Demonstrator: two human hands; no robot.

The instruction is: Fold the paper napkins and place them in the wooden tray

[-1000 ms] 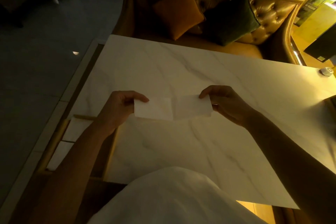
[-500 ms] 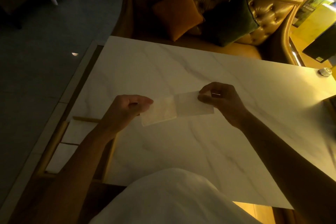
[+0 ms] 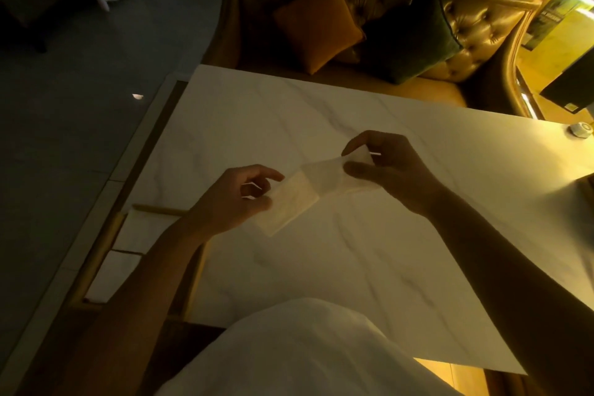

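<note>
Beyond the white marble table I saw one tufted gold leather sofa carrying two cushions, one orange and one dark green. One small round white object sat at the table's far right edge. My left hand and right hand each pinched an end of one thin white paper napkin above the table. My left forearm partly hid the wooden tray at the table's left edge; two white folded napkins showed inside.

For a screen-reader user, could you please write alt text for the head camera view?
The left hand and right hand pinch opposite ends of a creased paper napkin above a white marble table. A wooden tray holding white napkins sits at the table's left edge.
</note>
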